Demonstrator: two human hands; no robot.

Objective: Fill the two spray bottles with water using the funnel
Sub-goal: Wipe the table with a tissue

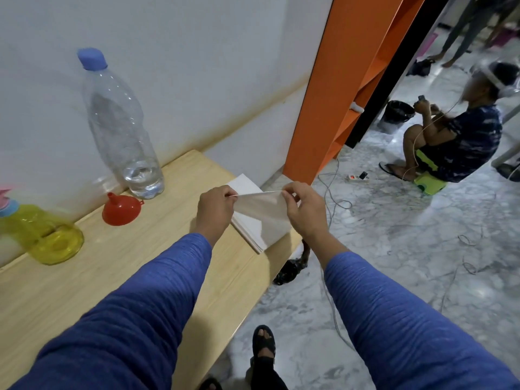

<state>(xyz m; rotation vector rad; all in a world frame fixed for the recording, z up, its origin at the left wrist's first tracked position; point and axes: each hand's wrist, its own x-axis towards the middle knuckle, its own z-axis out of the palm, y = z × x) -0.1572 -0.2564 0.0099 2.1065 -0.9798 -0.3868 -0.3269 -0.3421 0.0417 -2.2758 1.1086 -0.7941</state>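
Over the far right end of the wooden tabletop (118, 277), both hands hold one thin white sheet (261, 212) lifted off a stack of paper napkins (253, 235): the left hand (215, 211) has its grip pinched together on the sheet's left corner, and the right hand (305, 211) pinches the right corner, stretching the sheet between them. Both arms wear blue sleeves. Near the wall stands a clear plastic water bottle (121, 128) with a blue cap, only a little water in its base. Just beside it, a red funnel (121, 211) rests mouth-down. At the left edge stands a yellow spray bottle (42, 235), its pink-and-blue top partly cut off.
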